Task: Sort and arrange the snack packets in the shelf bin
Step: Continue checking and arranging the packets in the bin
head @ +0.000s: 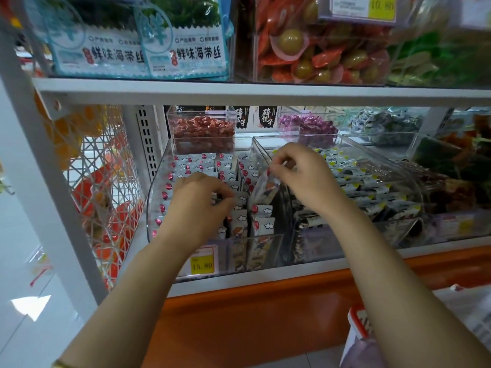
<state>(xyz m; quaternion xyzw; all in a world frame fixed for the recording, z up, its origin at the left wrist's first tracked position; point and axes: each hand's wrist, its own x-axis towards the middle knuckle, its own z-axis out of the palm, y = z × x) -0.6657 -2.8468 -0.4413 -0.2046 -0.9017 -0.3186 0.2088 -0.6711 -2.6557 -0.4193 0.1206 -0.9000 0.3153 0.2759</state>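
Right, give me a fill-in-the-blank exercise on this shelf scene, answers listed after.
1. The right hand pinches one snack packet, lifted ____ the upright rows of packets.
2. The left hand is down among those rows with its fingers ____.
3. The yellow price tag on the clear bin reads ____.
4. The shelf's front band below the bin is ____.
Answers: above; curled; 15.80; orange.

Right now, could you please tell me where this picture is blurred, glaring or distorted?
Head view: the packet pinched by the right hand is smeared by motion; the top right corner is soft and hazy; bright glare lies on the floor at lower left; the wide lens makes the white upright lean; the yellow price tag is readable.
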